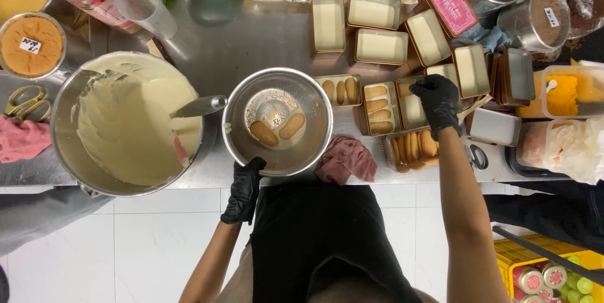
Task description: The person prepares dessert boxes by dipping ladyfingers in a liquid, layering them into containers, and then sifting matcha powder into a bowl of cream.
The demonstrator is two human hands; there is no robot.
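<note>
Two oblong biscuits (277, 130) soaking in round steel bowl (278, 120), rim gripped by black-gloved left hand (242, 191), right hand (437, 101) pressing biscuit into rectangular tin (412, 109): likely over-softened, breaking when lifted.

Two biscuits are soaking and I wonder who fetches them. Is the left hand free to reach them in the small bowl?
Probably yes. The left hand grips the near rim of the small bowl, and the two biscuits lie uncovered just beyond its fingers; it would have to let go of the rim.
</note>
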